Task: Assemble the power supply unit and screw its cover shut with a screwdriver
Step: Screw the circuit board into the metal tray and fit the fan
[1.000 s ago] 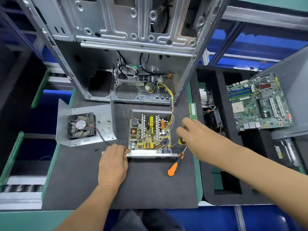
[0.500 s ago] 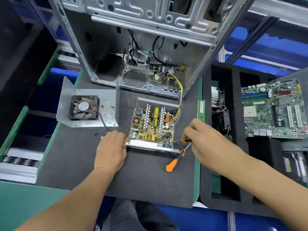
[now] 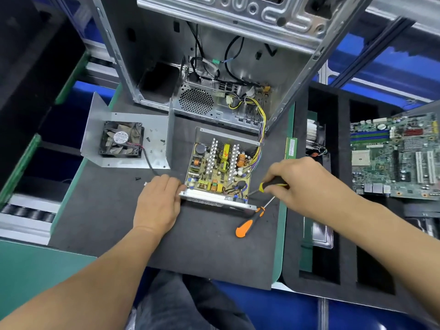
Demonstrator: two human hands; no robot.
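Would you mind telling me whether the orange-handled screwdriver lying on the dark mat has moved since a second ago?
No. The orange-handled screwdriver lies as before, its tip beside the near right corner of the open metal power supply box; only the camera shifted.

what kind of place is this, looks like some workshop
Most likely a computer repair or assembly bench: an open computer case stands at the back, a bare motherboard lies in a foam tray, and the right hand holds a screwdriver at an opened power supply.
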